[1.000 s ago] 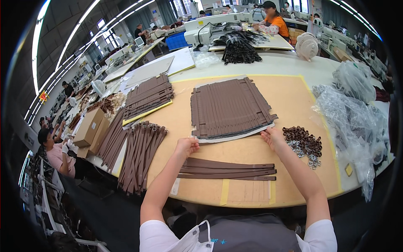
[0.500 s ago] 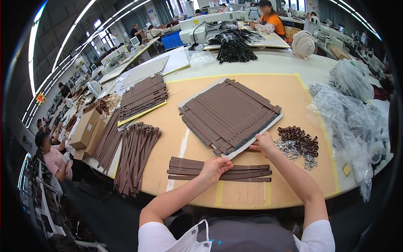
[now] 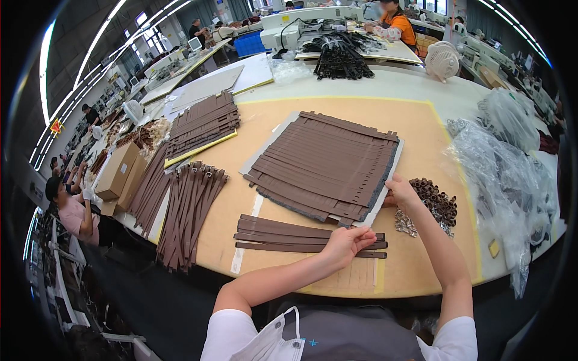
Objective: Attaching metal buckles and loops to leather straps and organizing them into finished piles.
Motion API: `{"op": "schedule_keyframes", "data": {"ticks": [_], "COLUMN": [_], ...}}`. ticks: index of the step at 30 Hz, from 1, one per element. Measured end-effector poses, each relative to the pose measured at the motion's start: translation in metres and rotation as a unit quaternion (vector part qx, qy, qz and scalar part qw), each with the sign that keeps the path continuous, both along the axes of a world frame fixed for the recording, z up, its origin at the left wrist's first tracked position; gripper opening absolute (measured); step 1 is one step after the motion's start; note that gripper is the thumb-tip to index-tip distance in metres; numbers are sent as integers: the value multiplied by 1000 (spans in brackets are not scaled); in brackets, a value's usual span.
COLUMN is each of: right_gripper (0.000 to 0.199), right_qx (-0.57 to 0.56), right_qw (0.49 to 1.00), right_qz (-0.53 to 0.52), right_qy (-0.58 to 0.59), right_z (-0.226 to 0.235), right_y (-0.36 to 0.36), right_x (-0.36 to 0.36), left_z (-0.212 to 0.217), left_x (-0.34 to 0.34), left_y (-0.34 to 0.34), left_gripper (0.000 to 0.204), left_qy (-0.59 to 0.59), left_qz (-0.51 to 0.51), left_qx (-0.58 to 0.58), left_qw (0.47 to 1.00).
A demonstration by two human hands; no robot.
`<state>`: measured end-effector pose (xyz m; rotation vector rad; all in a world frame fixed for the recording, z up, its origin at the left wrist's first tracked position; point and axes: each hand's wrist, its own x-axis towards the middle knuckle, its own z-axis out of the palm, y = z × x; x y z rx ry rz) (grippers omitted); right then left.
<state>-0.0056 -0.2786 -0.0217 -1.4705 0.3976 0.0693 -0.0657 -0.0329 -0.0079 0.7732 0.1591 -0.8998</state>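
Note:
A grey-backed board lies on the tan mat, covered with a row of brown straps packed side by side. My right hand grips its right edge, thumb on top and the other fingers partly hidden. At the near corner of the board, my left hand is closed in a pinch, with its fingertips against the corner. Several loose brown straps lie flat just in front of the board, partly beneath my left hand and wrist. Brown ring-shaped pieces and small silver metal fittings are heaped beside my right forearm.
To the left are a bundle of buckled brown straps, another strap-covered board and cardboard boxes. Clear plastic bags crowd the right side. Black straps and a white fan stand farther back. Other people work around.
The strap-covered board has turned, its near corner swinging right and its sides now squarer to me. Both hands have moved right with it, the right one also a little farther away.

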Motion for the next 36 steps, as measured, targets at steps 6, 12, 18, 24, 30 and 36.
{"op": "schedule_keyframes", "data": {"ticks": [6, 12, 18, 24, 30, 36], "right_gripper": [30, 34, 36, 34, 38, 40], "right_qx": [-13, -33, -66, -78, -68, -73], "right_qw": [999, 999, 998, 997, 997, 997], "right_qz": [16, 15, 11, -14, -21, -7], "right_qy": [26, 21, -2, -17, 8, 28], "right_z": [2, -4, -23, -23, -17, -10], "right_y": [-24, -32, -40, -40, -44, -36], "right_x": [35, 69, 101, 122, 135, 130], "left_z": [-10, -16, -31, -29, 12, 34], "left_x": [9, 23, 35, 33, 20, 20], "left_y": [-38, -69, -93, -85, -50, 28], "left_gripper": [19, 17, 15, 14, 22, 30], "left_qy": [5, 12, 38, 49, -132, -668], "left_qz": [42, 89, 98, 16, -97, -132], "left_qx": [-29, -41, -75, -87, -61, 232], "left_qw": [999, 995, 992, 995, 985, 695]}}
